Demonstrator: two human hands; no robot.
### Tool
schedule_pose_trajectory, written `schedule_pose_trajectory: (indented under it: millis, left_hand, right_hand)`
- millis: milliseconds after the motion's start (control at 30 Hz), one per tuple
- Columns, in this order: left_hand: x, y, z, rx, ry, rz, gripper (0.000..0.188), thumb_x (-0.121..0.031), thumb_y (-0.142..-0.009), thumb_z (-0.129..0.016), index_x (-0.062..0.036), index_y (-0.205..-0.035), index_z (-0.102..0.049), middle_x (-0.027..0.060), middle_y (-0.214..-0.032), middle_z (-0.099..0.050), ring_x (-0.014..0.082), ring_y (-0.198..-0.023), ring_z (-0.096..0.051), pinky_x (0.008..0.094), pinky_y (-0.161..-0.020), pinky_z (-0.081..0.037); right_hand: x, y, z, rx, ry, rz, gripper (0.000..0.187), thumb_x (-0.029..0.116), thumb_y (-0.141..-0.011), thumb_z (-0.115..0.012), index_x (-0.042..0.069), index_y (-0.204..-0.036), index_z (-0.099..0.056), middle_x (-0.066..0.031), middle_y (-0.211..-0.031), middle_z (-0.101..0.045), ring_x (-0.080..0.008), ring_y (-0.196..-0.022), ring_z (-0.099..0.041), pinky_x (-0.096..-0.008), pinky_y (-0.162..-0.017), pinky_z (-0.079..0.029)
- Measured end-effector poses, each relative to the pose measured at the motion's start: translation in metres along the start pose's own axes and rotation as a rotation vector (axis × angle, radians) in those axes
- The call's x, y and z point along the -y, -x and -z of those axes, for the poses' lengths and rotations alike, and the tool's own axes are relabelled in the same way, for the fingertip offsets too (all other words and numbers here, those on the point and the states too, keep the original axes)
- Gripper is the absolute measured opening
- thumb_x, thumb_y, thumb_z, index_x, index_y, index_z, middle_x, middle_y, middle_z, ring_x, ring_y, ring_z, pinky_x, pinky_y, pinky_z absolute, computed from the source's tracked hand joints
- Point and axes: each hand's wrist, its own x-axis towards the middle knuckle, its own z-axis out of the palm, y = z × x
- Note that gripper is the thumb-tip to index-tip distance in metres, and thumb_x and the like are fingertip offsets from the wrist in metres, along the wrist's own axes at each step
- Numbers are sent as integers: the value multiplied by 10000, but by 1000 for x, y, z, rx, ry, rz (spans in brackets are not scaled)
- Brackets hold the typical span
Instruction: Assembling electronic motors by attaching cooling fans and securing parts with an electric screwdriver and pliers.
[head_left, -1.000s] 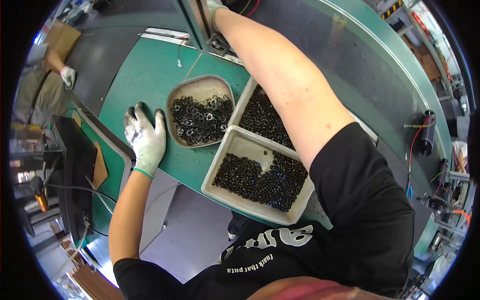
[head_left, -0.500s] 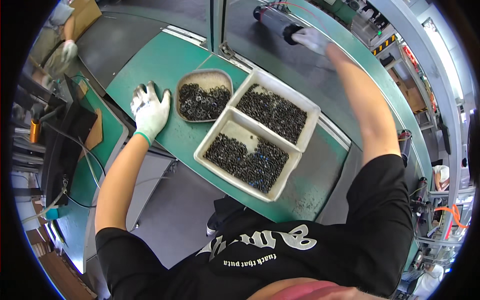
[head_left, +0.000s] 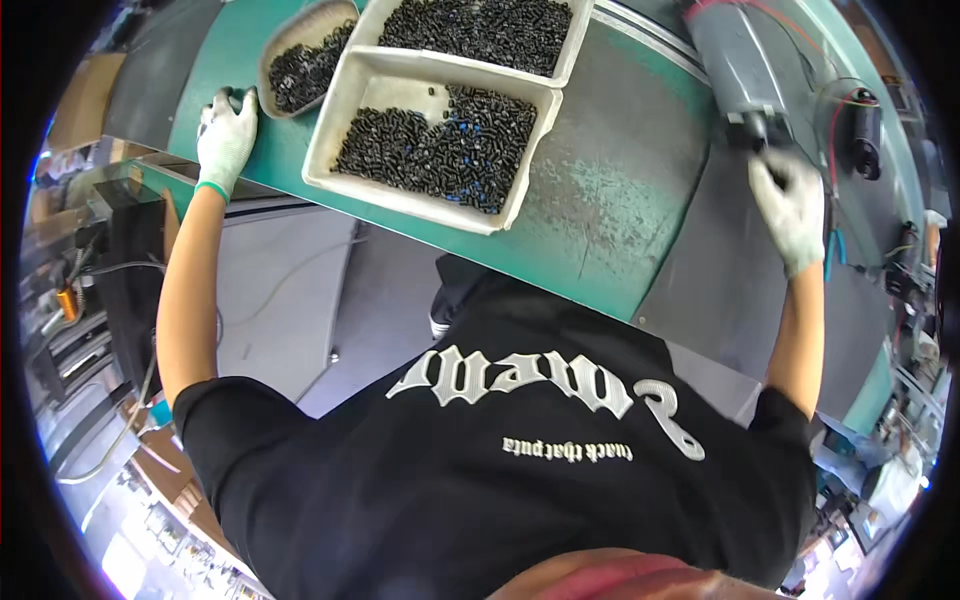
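My left hand (head_left: pixel 228 138), in a white glove with dark fingertips, rests on the green tabletop (head_left: pixel 600 170). Its fingers are apart and a little bent, with nothing in them, beside a rounded tub (head_left: pixel 268 90) of small black rings. My right hand (head_left: pixel 795 208), gloved alike and blurred, is off to the right. Its thumb and fingers close at the dark near end of a large grey cylinder (head_left: pixel 738 60); the exact grip is smeared. Between the hands stand two off-white bins (head_left: pixel 410 205) filled with small black pieces, a few blue ones among them in the nearer bin.
A smaller black cylinder (head_left: pixel 866 140) lies at the far right, with thin red cable near it. Blue-handled pliers (head_left: pixel 836 250) are beside my right wrist. To the left stands black equipment (head_left: pixel 135 235) with hoses. A dark grey surface (head_left: pixel 700 280) borders the green table.
My view has shifted right. My right hand and the grey cylinder have come nearer and further right along the dark surface. My left hand stays by the tub, its fingers more bent.
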Motion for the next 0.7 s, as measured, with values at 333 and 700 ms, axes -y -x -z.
schedule_pose_trajectory:
  millis: [333,700]
  left_hand:
    - [-254,73,121,39,315,-747,374,-287,-871,-626,-7,-1120,-629,190,-1076,-669,351,-1012,-640,402,-891,-486]
    - [-294,41,55,89,241,-812,319,-254,-900,-577,-40,-1136,-592,222,-1159,-608,409,-1060,-580,454,-915,-461]
  right_hand:
    - [36,80,-45,-187,-276,-78,152,130,-832,-643,-21,-837,-647,-97,-713,-580,-157,-638,-548,-297,-630,-453]
    - [-15,113,9,217,-626,-139,384,260,-895,-571,49,-1214,-603,-137,-973,-653,-252,-869,-647,-362,-794,-508]
